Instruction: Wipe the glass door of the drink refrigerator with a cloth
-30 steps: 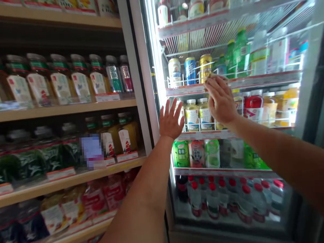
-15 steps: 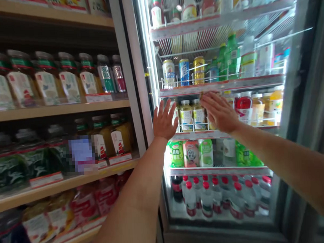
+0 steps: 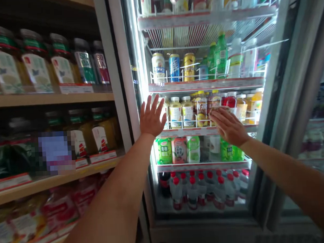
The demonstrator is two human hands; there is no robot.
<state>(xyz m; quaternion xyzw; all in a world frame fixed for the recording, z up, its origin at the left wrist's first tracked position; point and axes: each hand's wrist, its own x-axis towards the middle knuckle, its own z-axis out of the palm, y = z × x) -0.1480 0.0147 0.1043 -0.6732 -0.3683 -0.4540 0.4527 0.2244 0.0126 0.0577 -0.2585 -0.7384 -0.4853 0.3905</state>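
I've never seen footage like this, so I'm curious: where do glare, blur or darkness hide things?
Head view: a bright strip glares down the left edge of the glass cooler; reflected streaks cross the cans; the wooden shelves sit darker, their lower cartons blurred; one patch is pixelated beyond reading.

A shop interior is seen, where bottled drinks [image 3: 37,66] with matching labels are lined up on wooden shelves [image 3: 50,99] edged with red-and-white price tags [image 3: 76,88]. Beside them, cans [image 3: 174,68] and rows of red-capped bottles [image 3: 192,193] are displayed in a lit, glass-fronted refrigerator [image 3: 209,219], its wire racks [image 3: 209,35] fronted by label strips [image 3: 206,85].
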